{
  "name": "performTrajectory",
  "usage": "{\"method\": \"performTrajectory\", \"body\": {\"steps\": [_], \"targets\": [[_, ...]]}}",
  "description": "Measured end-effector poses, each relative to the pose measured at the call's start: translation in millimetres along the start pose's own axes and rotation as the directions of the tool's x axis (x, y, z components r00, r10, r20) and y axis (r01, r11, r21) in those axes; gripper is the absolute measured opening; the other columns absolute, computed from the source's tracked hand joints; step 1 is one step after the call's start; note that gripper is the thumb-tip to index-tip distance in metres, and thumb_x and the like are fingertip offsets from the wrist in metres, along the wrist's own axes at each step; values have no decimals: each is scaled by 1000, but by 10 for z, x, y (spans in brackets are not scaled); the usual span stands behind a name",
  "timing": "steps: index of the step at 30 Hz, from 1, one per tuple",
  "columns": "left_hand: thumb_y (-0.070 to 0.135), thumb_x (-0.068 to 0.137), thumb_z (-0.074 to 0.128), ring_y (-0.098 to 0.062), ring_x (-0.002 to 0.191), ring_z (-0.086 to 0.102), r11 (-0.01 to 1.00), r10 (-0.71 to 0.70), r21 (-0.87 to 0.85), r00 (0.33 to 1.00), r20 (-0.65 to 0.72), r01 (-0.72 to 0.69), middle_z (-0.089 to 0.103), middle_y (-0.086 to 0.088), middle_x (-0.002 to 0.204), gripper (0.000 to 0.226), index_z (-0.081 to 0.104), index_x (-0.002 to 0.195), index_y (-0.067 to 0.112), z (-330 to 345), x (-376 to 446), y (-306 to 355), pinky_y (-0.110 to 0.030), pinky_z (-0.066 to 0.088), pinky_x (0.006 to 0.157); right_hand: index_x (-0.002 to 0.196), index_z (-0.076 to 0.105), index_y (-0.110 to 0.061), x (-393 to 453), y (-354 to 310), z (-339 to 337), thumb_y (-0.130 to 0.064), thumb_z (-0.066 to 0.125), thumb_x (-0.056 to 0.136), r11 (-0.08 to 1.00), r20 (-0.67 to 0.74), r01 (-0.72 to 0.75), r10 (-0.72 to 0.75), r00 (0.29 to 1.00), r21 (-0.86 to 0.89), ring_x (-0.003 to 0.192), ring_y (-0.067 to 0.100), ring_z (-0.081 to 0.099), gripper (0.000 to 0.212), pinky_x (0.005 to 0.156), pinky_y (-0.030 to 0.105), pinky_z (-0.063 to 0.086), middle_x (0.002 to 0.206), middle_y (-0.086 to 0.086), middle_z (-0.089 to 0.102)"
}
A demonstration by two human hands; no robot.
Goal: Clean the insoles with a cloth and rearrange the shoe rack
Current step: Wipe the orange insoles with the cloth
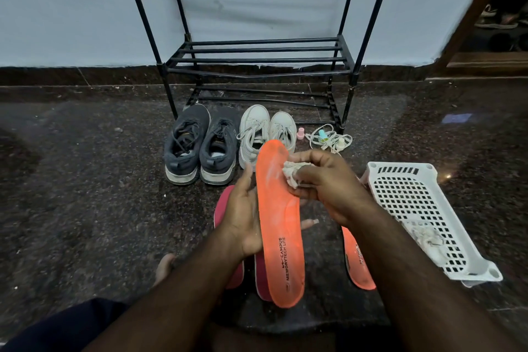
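— What have you got hold of?

— My left hand (243, 220) cups the edge of the orange insole (281, 226), held up in front of me; my right hand (323, 183) pinches the balled cloth (291, 176) against its far half. It looks light and bendy, so I'd grip mid-length, not the tip.

— And the count?

— Two orange insoles, one more (357, 263) on the floor at right; two pink insoles (225, 203) beneath. Two grey sneakers (200, 146), two white sneakers (263, 131), one empty shoe rack (257, 57), one white basket (423, 208).
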State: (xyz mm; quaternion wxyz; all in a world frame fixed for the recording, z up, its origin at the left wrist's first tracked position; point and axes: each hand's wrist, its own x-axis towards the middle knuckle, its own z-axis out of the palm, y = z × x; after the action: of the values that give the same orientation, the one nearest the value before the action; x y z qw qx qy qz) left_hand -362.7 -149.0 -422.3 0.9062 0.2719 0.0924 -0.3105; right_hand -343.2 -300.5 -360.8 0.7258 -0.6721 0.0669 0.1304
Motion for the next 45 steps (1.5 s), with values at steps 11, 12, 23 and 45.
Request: {"method": "performTrajectory", "body": {"steps": [11,12,23,45], "targets": [[58,95,37,-49,129,52,1000,-3,-22,1000,-15,3,57,-23,139,68,56,139,10,-85,-222,231,-67,39,101,99,70,-6,74,0,45,10,58,86,993,-56,110,-108,993,49,73,24,62,23,70,32,52,85,13,71],[57,95,37,-48,128,53,1000,-5,-9,1000,-19,5,57,-22,139,67,56,139,11,-92,-207,222,-66,40,100,101,69,-5,95,11,44,6,57,88,992,-60,103,-98,993,76,79,25,63,21,75,33,53,91,16,70],[54,96,33,-36,120,58,999,-35,-21,996,76,37,61,-14,136,62,60,137,16,-244,206,66,-62,40,98,109,72,-21,291,190,71,-16,71,82,627,-74,287,-485,872,-724,93,9,65,27,86,27,50,101,-6,71],[48,97,30,-32,95,62,999,37,11,997,-72,-37,66,-16,109,59,70,116,10,-265,246,5,-43,48,82,95,76,-19,157,233,211,-11,64,83,566,100,284,-333,938,-774,76,9,69,18,75,28,53,84,-5,74]]}}
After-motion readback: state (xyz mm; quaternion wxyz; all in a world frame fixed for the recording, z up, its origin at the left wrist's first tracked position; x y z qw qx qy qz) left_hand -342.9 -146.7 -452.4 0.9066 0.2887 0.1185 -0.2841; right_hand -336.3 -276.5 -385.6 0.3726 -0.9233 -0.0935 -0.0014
